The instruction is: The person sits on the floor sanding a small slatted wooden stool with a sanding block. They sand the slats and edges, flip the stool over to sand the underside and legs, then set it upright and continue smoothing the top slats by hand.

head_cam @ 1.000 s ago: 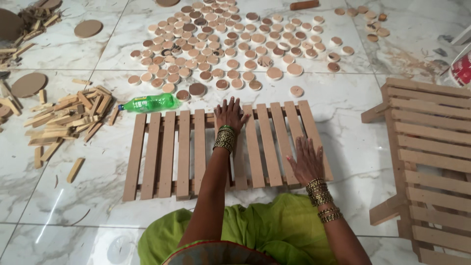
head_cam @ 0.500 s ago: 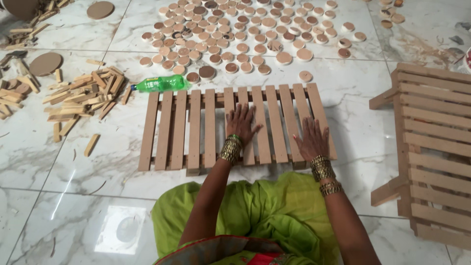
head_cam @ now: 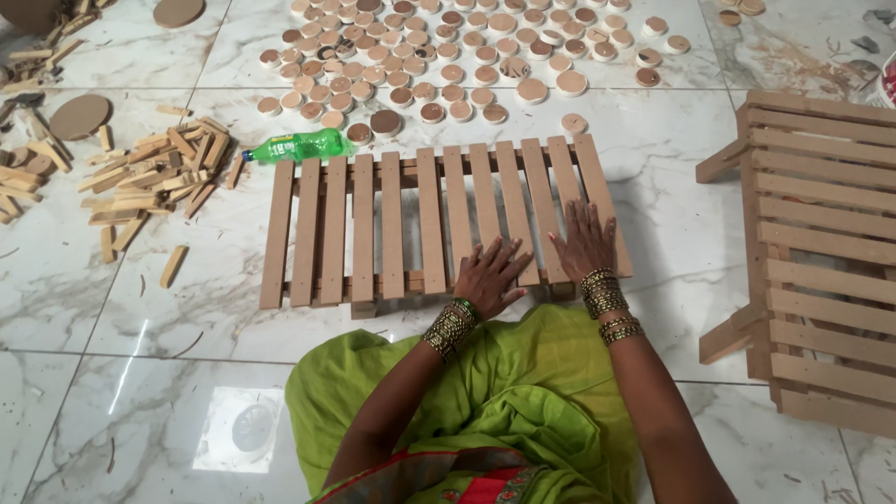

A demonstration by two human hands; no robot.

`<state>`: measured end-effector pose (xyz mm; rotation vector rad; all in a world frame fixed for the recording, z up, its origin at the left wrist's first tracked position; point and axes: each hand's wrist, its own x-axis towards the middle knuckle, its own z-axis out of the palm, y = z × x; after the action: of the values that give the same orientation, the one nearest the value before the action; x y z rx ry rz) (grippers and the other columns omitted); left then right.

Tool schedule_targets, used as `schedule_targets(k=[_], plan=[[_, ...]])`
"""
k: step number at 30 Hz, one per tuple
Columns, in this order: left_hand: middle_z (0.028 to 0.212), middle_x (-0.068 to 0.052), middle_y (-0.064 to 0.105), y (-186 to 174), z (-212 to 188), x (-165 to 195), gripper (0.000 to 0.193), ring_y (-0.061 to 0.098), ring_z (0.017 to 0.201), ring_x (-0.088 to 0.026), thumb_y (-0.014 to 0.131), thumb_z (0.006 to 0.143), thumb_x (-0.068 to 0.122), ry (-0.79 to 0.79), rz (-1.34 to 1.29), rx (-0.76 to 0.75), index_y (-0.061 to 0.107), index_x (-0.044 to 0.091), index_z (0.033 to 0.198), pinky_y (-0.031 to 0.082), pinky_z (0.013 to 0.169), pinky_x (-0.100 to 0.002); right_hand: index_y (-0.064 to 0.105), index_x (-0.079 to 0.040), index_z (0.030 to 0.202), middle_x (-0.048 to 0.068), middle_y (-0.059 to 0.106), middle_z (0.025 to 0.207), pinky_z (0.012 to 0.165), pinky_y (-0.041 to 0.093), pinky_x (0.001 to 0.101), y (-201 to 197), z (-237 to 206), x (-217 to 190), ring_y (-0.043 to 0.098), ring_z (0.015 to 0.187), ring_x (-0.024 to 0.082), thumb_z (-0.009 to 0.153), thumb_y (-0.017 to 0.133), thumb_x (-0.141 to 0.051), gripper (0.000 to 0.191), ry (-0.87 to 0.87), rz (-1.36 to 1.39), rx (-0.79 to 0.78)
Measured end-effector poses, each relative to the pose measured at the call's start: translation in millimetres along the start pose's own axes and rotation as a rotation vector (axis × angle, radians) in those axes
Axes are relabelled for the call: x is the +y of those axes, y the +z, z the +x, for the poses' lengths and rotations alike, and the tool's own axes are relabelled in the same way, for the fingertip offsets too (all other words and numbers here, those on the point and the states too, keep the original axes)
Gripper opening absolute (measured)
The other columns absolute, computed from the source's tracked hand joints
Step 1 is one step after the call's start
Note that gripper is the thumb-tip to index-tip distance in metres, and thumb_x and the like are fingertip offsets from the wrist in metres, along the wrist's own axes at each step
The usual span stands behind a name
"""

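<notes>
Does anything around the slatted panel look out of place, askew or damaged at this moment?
One oddity: a green plastic bottle lies on its side on the floor at the far left corner of the slatted wooden panel, among the woodwork. Offcut sticks lie in a loose heap to the left. Both hands, left hand and right hand, rest flat on the panel; no damage shows.

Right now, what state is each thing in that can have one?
Slatted wooden panel: lying flat on the floor.
Left hand: open, palm down on the panel's near edge.
Right hand: open, flat on the slats.
Green bottle: on its side.
Second slatted panel: lying at right, untouched.
Wooden discs: spread out in one layer.
</notes>
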<state>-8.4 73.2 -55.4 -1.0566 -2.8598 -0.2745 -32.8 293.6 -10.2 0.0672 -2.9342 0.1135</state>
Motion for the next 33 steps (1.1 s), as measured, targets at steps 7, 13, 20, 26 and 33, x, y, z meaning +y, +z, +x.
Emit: schedule_targets(k=[7, 13, 20, 26, 33], plan=[[0.172, -0.003, 0.016, -7.7, 52.0, -24.1, 0.077, 0.013, 0.158, -0.028, 0.028, 0.098, 0.069, 0.074, 0.066, -0.003, 0.018, 0.029, 0.163, 0.008, 0.126, -0.055, 0.026, -0.009, 0.161, 0.013, 0.026, 0.168, 0.123, 0.011, 0.0617, 16.2, 2.0, 9.2, 0.019, 0.156, 0.033, 0.102, 0.041, -0.055, 0.076, 0.025, 0.013, 0.001], [0.172, -0.007, 0.012, -19.1, 114.9, -54.6, 0.076, 0.007, 0.159, -0.03, 0.026, 0.102, 0.062, -0.014, 0.051, -0.152, 0.013, 0.025, 0.167, 0.006, 0.128, -0.054, 0.026, -0.007, 0.161, 0.014, 0.027, 0.168, 0.123, 0.012, 0.0625, 36.1, 2.9, 19.2, 0.02, 0.156, 0.036, 0.102, 0.042, -0.054, 0.077, 0.015, 0.015, -0.002], [0.172, -0.005, 0.01, -28.4, 202.6, -84.4, 0.078, 0.006, 0.158, -0.029, 0.03, 0.099, 0.06, -0.351, 0.036, -0.033, 0.012, 0.021, 0.164, 0.003, 0.125, -0.054, 0.023, -0.007, 0.16, 0.014, 0.022, 0.168, 0.123, 0.01, 0.0605, 52.5, 10.5, 28.9, 0.016, 0.156, 0.034, 0.101, 0.038, -0.056, 0.078, 0.035, -0.058, -0.078], [0.171, -0.009, 0.016, -32.9, 258.8, -93.3, 0.075, 0.007, 0.158, -0.034, 0.028, 0.103, 0.058, -0.615, -0.027, -0.037, 0.016, 0.015, 0.164, 0.001, 0.125, -0.058, 0.02, -0.008, 0.16, 0.012, 0.017, 0.168, 0.122, 0.007, 0.0587, 64.4, 9.4, 35.7, 0.013, 0.155, 0.032, 0.1, 0.038, -0.056, 0.079, 0.024, -0.045, -0.049], [0.173, -0.007, 0.019, -36.3, 273.5, -96.6, 0.07, 0.011, 0.159, -0.038, 0.025, 0.106, 0.059, -0.732, -0.028, -0.089, 0.022, 0.019, 0.164, 0.0, 0.125, -0.065, 0.02, -0.01, 0.16, 0.01, 0.018, 0.169, 0.123, 0.007, 0.0583, 61.3, 9.8, 34.2, 0.013, 0.156, 0.031, 0.099, 0.039, -0.056, 0.079, 0.04, -0.049, -0.09]])
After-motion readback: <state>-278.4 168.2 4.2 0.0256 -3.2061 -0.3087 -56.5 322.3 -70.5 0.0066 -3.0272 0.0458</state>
